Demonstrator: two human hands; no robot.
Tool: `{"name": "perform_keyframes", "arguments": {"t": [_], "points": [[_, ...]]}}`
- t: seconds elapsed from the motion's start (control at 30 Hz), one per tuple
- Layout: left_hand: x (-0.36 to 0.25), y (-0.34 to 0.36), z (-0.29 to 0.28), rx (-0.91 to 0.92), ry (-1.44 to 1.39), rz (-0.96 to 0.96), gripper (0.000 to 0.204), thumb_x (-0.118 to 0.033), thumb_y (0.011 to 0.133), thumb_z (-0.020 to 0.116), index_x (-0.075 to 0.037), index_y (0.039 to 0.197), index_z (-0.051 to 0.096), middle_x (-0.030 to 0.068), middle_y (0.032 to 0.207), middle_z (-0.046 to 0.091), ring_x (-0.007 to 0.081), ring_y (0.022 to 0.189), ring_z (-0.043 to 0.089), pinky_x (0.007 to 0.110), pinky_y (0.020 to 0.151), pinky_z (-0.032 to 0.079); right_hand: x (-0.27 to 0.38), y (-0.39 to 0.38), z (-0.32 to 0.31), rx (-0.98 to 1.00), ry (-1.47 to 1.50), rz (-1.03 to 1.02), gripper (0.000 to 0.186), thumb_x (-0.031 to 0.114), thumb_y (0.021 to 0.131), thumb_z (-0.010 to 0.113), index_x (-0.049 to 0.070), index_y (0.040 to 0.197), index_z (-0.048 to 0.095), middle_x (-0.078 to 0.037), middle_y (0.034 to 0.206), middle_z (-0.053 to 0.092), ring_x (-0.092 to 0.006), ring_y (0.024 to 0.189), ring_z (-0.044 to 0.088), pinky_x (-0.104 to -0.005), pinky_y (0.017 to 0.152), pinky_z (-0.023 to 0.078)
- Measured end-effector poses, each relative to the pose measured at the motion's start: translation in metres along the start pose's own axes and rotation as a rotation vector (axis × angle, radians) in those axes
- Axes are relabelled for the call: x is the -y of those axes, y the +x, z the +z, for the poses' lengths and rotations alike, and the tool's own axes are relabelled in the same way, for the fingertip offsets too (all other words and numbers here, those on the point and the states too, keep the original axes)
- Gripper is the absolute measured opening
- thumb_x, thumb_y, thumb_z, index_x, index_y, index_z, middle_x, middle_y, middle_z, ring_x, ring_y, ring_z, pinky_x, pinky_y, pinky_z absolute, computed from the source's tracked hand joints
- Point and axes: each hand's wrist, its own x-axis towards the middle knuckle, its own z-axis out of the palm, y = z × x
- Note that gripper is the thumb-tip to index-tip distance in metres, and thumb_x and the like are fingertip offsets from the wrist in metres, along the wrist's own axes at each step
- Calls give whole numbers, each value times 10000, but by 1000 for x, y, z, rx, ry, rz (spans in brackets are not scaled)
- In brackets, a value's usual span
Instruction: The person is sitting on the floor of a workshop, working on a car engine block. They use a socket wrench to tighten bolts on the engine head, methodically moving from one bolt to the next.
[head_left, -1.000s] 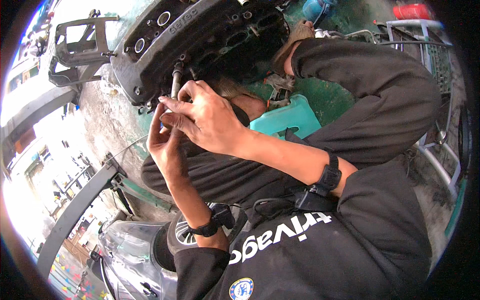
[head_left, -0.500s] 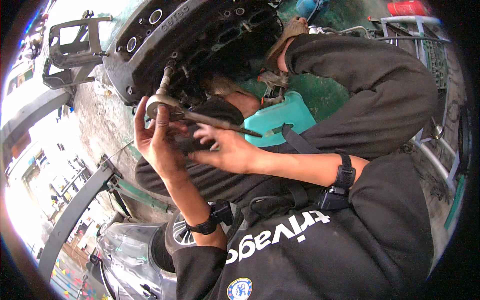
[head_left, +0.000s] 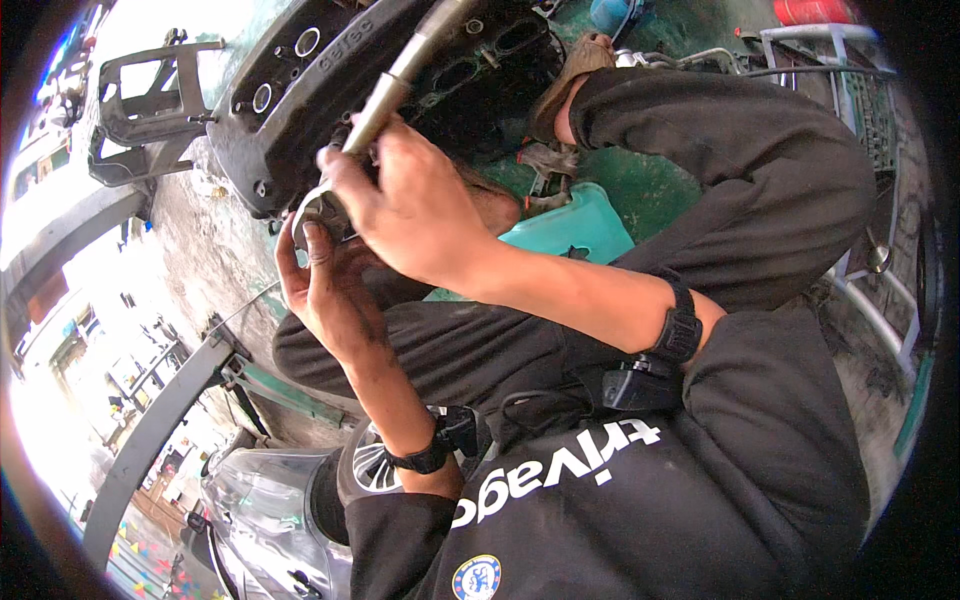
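Observation:
A long-handled ratchet wrench point(head_left: 388, 98) slants up across a dark cast-metal engine part point(head_left: 285, 130), its steel handle pointing to the far right. My right hand point(head_left: 425, 215) is closed round the lower handle, slightly smeared by motion. Fingers and thumb of my left hand point(head_left: 332, 290) are wrapped about the round ratchet head point(head_left: 318, 215), just left of and below the right hand. Between that head and the engine part, the extension is mostly hidden by my right hand and the handle.
A turquoise plastic container point(head_left: 580, 232) lies by my crossed legs point(head_left: 740, 170), near a sandalled foot point(head_left: 572, 85). A black metal frame point(head_left: 150, 110) stands at far left. White metal tubing point(head_left: 850, 270) runs along the right. A car wheel point(head_left: 368, 462) is at lower left.
The wrench handle has swung from pointing right toward my lap to pointing up and away. My right hand has moved up and left and closed on it; my left hand stays at the head.

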Motion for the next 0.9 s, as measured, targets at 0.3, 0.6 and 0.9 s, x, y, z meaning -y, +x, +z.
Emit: {"name": "perform_keyframes", "arguments": {"t": [0.3,0.6,0.9], "points": [[6,-4,-32,33,195,-41,291,-95,895,635,51,1143,586,42,1009,649,85,821,597,209,730,468,11,3,34,87,-373,-259,969,208,713,736,-196,1371,150,-300,1110,520,-380,1040,517,-429,931,410],[9,-11,-46,40,375,36,256,-98,833,679,76,1011,615,73,990,651,111,821,595,272,762,487,15,4,61,93,-804,-542,849,222,695,693,-128,1374,323,-226,1277,512,-323,1180,478,-439,962,384],[13,-20,-38,-44,447,59,304,-109,859,625,90,1088,598,95,1032,653,133,864,601,282,791,484,4,-10,57,222,-633,-462,589,235,796,590,-30,1308,469,-212,1215,553,-314,1102,499,-495,967,364]]}}
